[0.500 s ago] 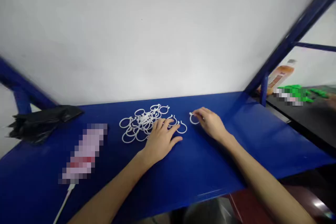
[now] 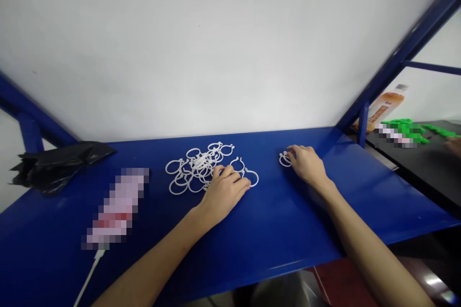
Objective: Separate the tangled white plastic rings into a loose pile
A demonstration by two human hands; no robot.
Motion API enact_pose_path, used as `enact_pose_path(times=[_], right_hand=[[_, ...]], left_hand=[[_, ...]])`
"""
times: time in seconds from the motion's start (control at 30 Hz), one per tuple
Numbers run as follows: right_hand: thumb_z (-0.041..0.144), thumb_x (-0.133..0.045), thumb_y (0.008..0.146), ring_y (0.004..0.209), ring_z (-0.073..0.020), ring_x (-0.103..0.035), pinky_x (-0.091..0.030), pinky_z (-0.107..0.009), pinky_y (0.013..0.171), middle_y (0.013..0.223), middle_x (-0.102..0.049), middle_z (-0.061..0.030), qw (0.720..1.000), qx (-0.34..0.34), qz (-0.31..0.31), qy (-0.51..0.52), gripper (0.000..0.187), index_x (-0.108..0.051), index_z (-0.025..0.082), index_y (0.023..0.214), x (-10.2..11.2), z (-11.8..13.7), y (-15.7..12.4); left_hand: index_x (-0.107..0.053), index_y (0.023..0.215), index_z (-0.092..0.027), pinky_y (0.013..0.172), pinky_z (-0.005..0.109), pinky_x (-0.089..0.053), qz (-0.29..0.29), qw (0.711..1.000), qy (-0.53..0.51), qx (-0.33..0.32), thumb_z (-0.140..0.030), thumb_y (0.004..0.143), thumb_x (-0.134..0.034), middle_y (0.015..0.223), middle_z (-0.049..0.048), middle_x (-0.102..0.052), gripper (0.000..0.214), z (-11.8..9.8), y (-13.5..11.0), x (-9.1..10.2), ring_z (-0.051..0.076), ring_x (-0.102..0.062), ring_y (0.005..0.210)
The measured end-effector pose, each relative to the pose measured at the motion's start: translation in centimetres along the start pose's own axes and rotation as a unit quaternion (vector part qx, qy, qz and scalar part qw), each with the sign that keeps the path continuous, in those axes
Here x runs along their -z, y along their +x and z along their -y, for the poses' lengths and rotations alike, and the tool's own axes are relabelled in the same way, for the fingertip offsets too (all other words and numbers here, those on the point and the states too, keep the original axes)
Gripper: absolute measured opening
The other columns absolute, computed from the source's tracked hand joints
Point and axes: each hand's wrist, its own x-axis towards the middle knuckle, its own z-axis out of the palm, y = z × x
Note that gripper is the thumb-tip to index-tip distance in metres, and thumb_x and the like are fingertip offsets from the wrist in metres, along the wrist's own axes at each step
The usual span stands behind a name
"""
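Observation:
My left hand lies palm down at the right edge of a loose pile of white open rings with small knobbed ends. Its fingers are loosely bent and slightly apart, and they touch a single white ring at the pile's right side; what lies beneath the palm is hidden. Well to the right, my right hand has its thumb and fingertips closed on a white ring. A second ring seems to overlap it there, partly hidden by the fingers.
A black plastic bag lies on the blue tabletop at left. In front of it is a blurred-out pink item with a white cable. A dark table at right holds a bottle, green pieces and another person's hand.
My right hand has moved right with its ring, away from the pile. My left fingers have bent and drawn closer together, shifting the ring beside them slightly.

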Motion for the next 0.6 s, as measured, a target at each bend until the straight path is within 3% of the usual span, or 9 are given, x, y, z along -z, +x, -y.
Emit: enact_pose_path(times=[0.1, 0.17, 0.27, 0.37, 0.43, 0.53, 0.6], right_hand=[[0.03, -0.048, 0.099, 0.108, -0.0316, -0.056, -0.048, -0.042, 0.089, 0.107, -0.071, -0.0122, 0.993, 0.062, -0.082, 0.061, 0.027, -0.068, 0.017, 0.111, 0.2, 1.0, -0.4], [0.033, -0.048, 0.1, 0.104, -0.0286, -0.058, -0.047, -0.043, 0.093, 0.106, -0.071, -0.0104, 0.976, 0.127, -0.097, 0.151, 0.026, -0.069, 0.018, 0.108, 0.6, 2.3, -1.0], [0.038, -0.053, 0.099, 0.093, -0.0216, -0.065, -0.051, -0.037, 0.086, 0.104, -0.072, -0.0063, 0.93, 0.198, 0.007, 0.311, 0.024, -0.067, 0.021, 0.107, 1.0, 4.7, -2.4], [0.038, -0.054, 0.098, 0.076, -0.0166, -0.067, -0.052, -0.03, 0.071, 0.09, -0.073, -0.003, 0.883, 0.208, 0.111, 0.405, 0.021, -0.064, 0.021, 0.105, 0.7, 6.4, -3.6], [0.034, -0.052, 0.099, 0.069, -0.0144, -0.066, -0.05, -0.027, 0.066, 0.082, -0.071, -0.0012, 0.872, 0.203, 0.129, 0.427, 0.018, -0.062, 0.02, 0.101, 0.4, 6.8, -4.0], [0.032, -0.052, 0.099, 0.067, -0.0133, -0.064, -0.048, -0.025, 0.063, 0.079, -0.071, -0.0004, 0.87, 0.198, 0.126, 0.434, 0.016, -0.062, 0.019, 0.097, 0.3, 6.7, -4.0], [0.034, -0.053, 0.098, 0.068, -0.0133, -0.064, -0.047, -0.025, 0.062, 0.078, -0.071, -0.0003, 0.865, 0.198, 0.13, 0.442, 0.017, -0.063, 0.019, 0.096, 0.6, 6.5, -4.0]], left_hand=[[-0.068, 0.093, -0.023, 0.088, 0.04, -0.03, -0.042, 0.999, 0.005, -0.013, -0.023, 0.1, -0.051, 0.08, -0.001, -0.069, 0.018, -0.1, 0.1, 0.1, 0.018, -0.053, 0.085], [-0.068, 0.094, -0.023, 0.089, 0.04, -0.031, -0.061, 0.998, 0.014, -0.018, -0.021, 0.098, -0.054, 0.083, -0.0015, -0.071, 0.015, -0.1, 0.3, 0.2, 0.018, -0.054, 0.085], [-0.068, 0.093, -0.023, 0.089, 0.04, -0.032, -0.082, 0.996, 0.028, -0.025, -0.021, 0.096, -0.057, 0.084, -0.0017, -0.071, 0.011, -0.2, 0.4, 0.4, 0.018, -0.055, 0.085], [-0.067, 0.091, -0.024, 0.089, 0.041, -0.034, -0.08, 0.996, 0.022, -0.035, -0.023, 0.096, -0.057, 0.083, -0.0017, -0.07, 0.011, -0.2, 0.4, 0.5, 0.019, -0.057, 0.086], [-0.065, 0.104, -0.024, 0.087, 0.039, -0.038, -0.073, 0.997, -0.026, -0.022, -0.027, 0.096, -0.058, 0.084, -0.0009, -0.069, 0.011, -0.3, 0.3, 0.3, 0.019, -0.058, 0.086], [-0.051, 0.129, -0.022, 0.086, 0.037, -0.045, -0.093, 0.987, -0.124, 0.051, -0.031, 0.095, -0.06, 0.09, 0.0002, -0.069, 0.036, -0.1, 0.2, 0.0, 0.019, -0.06, 0.089], [-0.051, 0.128, -0.022, 0.09, 0.038, -0.046, -0.107, 0.979, -0.152, 0.084, -0.029, 0.095, -0.061, 0.089, -0.0004, -0.068, 0.036, 0.1, 0.3, -0.2, 0.018, -0.061, 0.091]])
